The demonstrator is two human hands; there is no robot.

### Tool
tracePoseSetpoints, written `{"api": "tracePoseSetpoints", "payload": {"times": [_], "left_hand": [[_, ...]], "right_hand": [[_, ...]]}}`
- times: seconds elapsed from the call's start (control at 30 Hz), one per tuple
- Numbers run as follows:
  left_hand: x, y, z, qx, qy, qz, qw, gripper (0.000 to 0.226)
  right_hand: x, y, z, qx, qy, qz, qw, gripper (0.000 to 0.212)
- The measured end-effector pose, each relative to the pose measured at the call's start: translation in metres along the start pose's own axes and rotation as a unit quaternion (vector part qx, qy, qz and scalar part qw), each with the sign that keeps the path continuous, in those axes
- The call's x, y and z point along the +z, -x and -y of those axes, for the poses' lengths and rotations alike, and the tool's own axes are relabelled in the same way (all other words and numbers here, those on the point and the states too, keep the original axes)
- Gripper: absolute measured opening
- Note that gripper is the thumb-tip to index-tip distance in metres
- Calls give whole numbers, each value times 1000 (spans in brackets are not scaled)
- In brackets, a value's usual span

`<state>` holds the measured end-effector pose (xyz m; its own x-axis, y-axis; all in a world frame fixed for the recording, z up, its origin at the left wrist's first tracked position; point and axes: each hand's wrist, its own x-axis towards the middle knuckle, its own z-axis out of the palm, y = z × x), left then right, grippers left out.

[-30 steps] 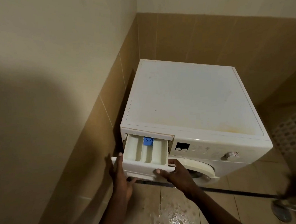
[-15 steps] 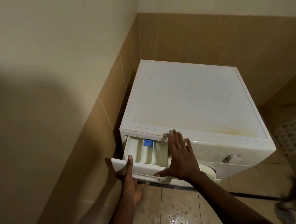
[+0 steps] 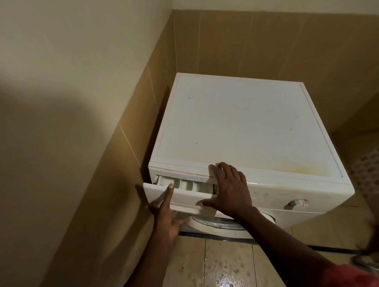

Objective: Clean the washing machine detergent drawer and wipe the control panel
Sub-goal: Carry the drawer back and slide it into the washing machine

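Drawer (image 3: 185, 198), part-open at the washing machine's (image 3: 238, 123) 8 o'clock corner, is pressed by the flat left hand (image 3: 169, 219) and spread right hand (image 3: 229, 191) (nothing gripped). It's judged light, stiff plastic, best held under the front lip.

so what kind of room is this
Probably a home laundry corner or wet bathroom: a white front-loading washing machine sits tight in the corner, tan wall tiles run behind it, and the tiled floor in front is wet. A perforated basket shows at the right edge.
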<state>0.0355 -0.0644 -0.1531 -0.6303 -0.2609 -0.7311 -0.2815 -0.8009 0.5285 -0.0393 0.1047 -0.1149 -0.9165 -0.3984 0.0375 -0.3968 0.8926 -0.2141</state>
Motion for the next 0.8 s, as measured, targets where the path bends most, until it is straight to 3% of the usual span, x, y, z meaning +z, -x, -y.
{"api": "tracePoseSetpoints", "payload": {"times": [0.17, 0.33, 0.6, 0.8], "left_hand": [[13, -12, -8, -14, 1, 16, 1000, 59], [22, -19, -10, -1, -32, 16, 999, 55], [35, -27, -18, 17, -43, -1, 999, 94], [38, -32, -16, 29, -41, -16, 999, 97]], "right_hand": [[6, -10, -4, -6, 23, 1, 1000, 98], [11, -17, -4, 0, 32, -53, 998, 84], [14, -26, -3, 5, 57, -121, 991, 76], [15, -28, -4, 5, 73, -110, 991, 73]]}}
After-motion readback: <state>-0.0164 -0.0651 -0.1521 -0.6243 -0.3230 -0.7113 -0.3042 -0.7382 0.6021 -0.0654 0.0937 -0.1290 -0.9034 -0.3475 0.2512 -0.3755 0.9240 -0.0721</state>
